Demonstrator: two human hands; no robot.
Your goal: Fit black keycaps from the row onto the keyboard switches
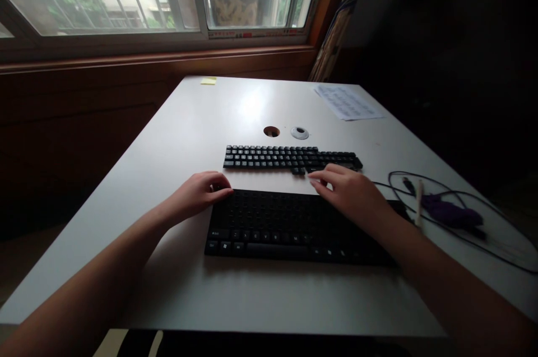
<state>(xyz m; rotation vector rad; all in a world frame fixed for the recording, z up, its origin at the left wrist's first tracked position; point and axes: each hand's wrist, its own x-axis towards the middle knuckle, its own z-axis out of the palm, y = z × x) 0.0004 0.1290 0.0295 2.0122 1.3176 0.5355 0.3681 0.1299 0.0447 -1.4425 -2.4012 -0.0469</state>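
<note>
Two black keyboards lie on a white table (176,138). The near keyboard (286,228) is flat and wide; the far keyboard (290,158) has raised keys. My left hand (199,193) rests at the near keyboard's far left corner, fingers curled against its edge. My right hand (351,191) hovers over the near keyboard's far right part, fingers bent and reaching toward the gap between the two keyboards. Neither hand visibly lifts anything.
A black cable (445,222) with a purple plug piece (449,212) lies at the right. A cable hole (271,131) and its round cap (300,133) sit behind the keyboards. A printed sheet (347,102) and a yellow note (208,80) lie near the window.
</note>
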